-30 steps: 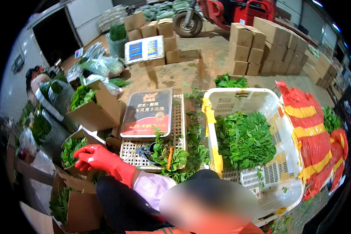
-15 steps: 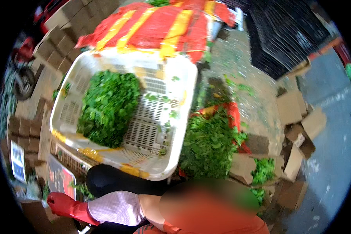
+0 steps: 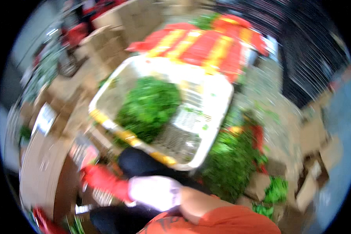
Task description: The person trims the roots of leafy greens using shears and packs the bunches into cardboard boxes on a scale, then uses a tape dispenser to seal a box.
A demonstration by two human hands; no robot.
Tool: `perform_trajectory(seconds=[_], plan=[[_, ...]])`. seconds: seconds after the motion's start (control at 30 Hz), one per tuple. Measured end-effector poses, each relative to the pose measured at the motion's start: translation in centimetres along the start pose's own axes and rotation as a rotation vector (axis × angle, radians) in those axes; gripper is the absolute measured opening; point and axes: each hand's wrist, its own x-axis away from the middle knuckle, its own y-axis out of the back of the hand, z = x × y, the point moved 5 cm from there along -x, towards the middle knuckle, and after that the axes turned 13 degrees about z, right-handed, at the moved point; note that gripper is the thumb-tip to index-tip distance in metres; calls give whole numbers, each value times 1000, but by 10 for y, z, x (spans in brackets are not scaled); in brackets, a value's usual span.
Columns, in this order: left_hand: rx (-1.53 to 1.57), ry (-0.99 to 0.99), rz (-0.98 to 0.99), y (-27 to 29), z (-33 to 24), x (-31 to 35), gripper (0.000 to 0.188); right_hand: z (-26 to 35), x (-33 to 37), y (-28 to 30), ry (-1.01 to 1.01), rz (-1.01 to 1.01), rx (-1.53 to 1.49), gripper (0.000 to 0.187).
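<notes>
My right hand (image 3: 103,181), in a red rubber glove with a pale lilac cuff (image 3: 154,191), reaches left across my body. It is nearest a grey and red carton (image 3: 84,150); its fingers are smeared by motion, and whether it holds anything is unclear. At the lower left rim, my left hand (image 3: 46,222) shows as a blurred, shiny red shape beside a tall brown cardboard box (image 3: 45,167). In front of my knees stands a white plastic crate (image 3: 222,105) with yellow tape on its rim. Leafy green herbs (image 3: 150,105) fill its left part.
Red and yellow mesh sacking (image 3: 195,45) lies beyond the crate. More greens (image 3: 232,167) are piled at its right. Torn cardboard boxes (image 3: 314,134) lie farther right, and black plastic crates (image 3: 312,58) stand at the back right. Stacked cartons (image 3: 124,23) stand at the far left.
My view has swung left, so the crate appears farther right. The tall cardboard box and my left hand have come into view. My right hand now looks farther right in the picture.
</notes>
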Motion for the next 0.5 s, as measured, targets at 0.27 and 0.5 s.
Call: perform_trajectory(seconds=[0.27, 0.5], plan=[[78, 114, 103, -41, -6, -10, 23, 105, 49, 153, 16, -444, -166, 31], [-500, -45, 397, -152, 20, -88, 25, 75, 86, 206, -170, -617, -1, 35]])
